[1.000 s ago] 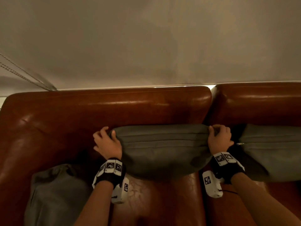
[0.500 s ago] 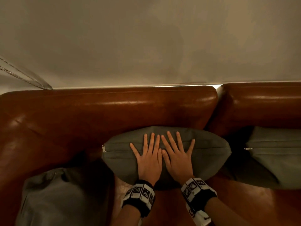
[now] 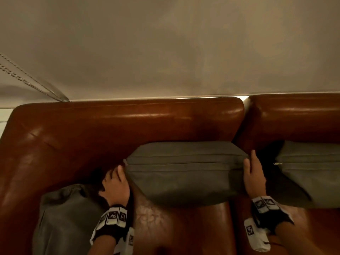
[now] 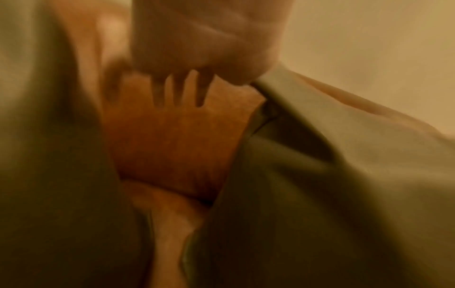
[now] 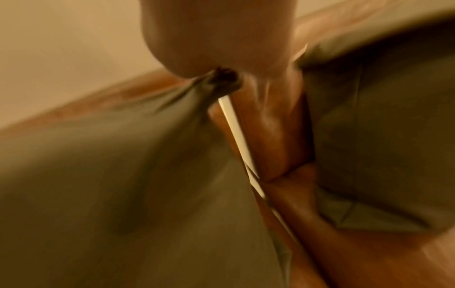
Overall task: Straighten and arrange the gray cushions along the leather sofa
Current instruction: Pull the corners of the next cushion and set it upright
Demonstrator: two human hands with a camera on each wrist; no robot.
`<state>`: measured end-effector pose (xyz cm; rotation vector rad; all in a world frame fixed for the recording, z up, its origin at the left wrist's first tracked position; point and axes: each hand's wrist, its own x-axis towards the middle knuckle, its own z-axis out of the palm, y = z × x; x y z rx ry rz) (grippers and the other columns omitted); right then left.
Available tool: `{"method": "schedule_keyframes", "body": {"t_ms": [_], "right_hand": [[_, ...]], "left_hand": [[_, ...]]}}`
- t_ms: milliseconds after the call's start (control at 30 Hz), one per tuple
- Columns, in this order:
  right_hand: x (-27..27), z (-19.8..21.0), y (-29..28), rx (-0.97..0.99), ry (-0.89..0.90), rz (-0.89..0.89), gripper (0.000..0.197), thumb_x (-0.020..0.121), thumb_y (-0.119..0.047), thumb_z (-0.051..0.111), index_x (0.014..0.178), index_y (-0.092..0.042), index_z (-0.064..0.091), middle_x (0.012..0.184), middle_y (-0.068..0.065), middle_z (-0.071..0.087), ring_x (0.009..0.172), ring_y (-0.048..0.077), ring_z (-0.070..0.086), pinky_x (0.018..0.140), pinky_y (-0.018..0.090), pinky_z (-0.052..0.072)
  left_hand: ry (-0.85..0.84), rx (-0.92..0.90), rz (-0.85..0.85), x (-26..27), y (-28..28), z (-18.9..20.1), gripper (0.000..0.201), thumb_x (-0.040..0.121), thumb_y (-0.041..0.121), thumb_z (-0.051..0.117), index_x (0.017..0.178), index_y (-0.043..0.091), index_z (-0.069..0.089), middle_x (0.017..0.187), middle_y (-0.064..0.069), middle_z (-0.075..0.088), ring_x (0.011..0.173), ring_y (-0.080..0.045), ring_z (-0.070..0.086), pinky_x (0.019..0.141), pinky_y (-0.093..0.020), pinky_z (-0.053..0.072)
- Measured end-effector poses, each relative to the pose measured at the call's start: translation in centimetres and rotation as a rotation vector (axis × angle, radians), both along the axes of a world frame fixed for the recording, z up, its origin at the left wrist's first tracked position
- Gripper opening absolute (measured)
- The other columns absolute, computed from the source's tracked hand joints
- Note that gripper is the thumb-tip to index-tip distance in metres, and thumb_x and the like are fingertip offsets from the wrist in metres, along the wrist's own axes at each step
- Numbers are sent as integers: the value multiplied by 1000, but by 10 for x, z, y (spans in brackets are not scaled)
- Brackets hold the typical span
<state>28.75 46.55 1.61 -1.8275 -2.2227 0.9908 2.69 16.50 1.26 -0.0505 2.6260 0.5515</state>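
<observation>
The middle gray cushion point(image 3: 184, 173) stands against the back of the brown leather sofa point(image 3: 128, 126). My left hand point(image 3: 115, 183) is at its left end, thumb against the edge. In the blurred left wrist view the left hand's point(image 4: 197, 48) fingers point(image 4: 172, 87) look spread and straight beside the cushion point(image 4: 332, 155). My right hand point(image 3: 254, 175) grips the cushion's right end, and the right wrist view shows the corner fabric point(image 5: 209, 85) bunched into the right hand point(image 5: 216, 39). A second gray cushion point(image 3: 309, 173) stands to the right. A third gray cushion point(image 3: 68, 218) lies slumped on the seat at lower left.
A plain beige wall rises behind the sofa. A beaded cord point(image 3: 27, 80) hangs at the upper left. A narrow gap point(image 3: 245, 100) splits the two backrest sections. Bare leather seat point(image 3: 174, 227) shows in front of the middle cushion.
Half a second ago both hands lay flat on the middle of the cushion's top. They have since moved apart to its two ends, and the cushion looks squarer.
</observation>
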Motion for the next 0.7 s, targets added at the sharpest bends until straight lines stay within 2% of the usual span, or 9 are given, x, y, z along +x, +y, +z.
{"method": "schedule_keyframes", "body": {"t_ms": [67, 133, 200, 267, 333, 433, 500, 600, 700], "right_hand": [[8, 14, -6, -128, 226, -180, 58, 95, -45, 35, 145, -16, 27, 147, 15, 36, 133, 34, 36, 109, 45, 26], [19, 23, -14, -268, 363, -288, 56, 92, -47, 43, 134, -10, 43, 132, 17, 51, 115, 30, 53, 97, 38, 45], [31, 21, -20, -356, 442, -291, 32, 93, -29, 49, 115, -7, 55, 112, 14, 60, 94, 18, 60, 71, 17, 54], [37, 23, -22, -265, 401, -238, 9, 92, -16, 53, 96, -11, 59, 96, 10, 64, 82, 8, 63, 57, 6, 49], [37, 27, -20, -173, 378, -217, 6, 90, -16, 57, 84, -18, 59, 87, 5, 65, 72, -1, 63, 65, 11, 51], [37, 24, -23, -181, 415, -222, 10, 88, -16, 59, 81, -22, 59, 89, 5, 66, 71, -1, 65, 65, 13, 53], [43, 18, -31, -310, 509, -233, 12, 89, -20, 57, 99, -15, 62, 101, 6, 66, 78, -4, 66, 65, 9, 53], [60, 10, -38, -532, 629, -264, 54, 84, -41, 52, 132, -17, 48, 122, 0, 58, 108, 14, 59, 85, 28, 55], [57, 5, -40, -662, 674, -246, 65, 75, -51, 63, 134, -28, 46, 130, -3, 55, 116, 21, 55, 97, 42, 47]], "left_hand": [[-55, 366, 89, 8, -10, 0, 57, 95, 51, 27, 117, 10, 60, 127, -18, 57, 118, -34, 51, 103, -51, 37], [-244, 615, 116, 22, -10, 2, 41, 89, 56, 43, 102, 25, 67, 114, -9, 66, 109, -25, 60, 101, -49, 43], [-242, 712, 142, 29, -8, 2, 18, 87, 41, 60, 94, 27, 68, 106, -4, 69, 105, -23, 63, 99, -48, 46], [-49, 670, 118, 28, -7, 0, 12, 85, 26, 66, 91, 16, 70, 95, -7, 70, 95, -26, 65, 91, -40, 49], [102, 587, 113, 26, -3, 4, 11, 85, 22, 66, 82, 12, 70, 81, -11, 69, 79, -26, 65, 76, -32, 50], [151, 592, 179, 24, -2, 2, 17, 85, 25, 66, 71, 15, 64, 69, -11, 64, 69, -31, 64, 74, -45, 54], [117, 571, 202, 28, -7, -4, 23, 87, 29, 64, 74, 10, 64, 72, -12, 65, 73, -32, 64, 78, -52, 53], [-59, 722, 216, 39, -14, -5, 12, 90, 35, 57, 93, 28, 67, 98, -2, 68, 98, -23, 64, 93, -49, 50], [-186, 837, 195, 47, -15, -8, 14, 88, 38, 58, 98, 36, 68, 113, -2, 67, 111, -23, 60, 99, -52, 45]]}}
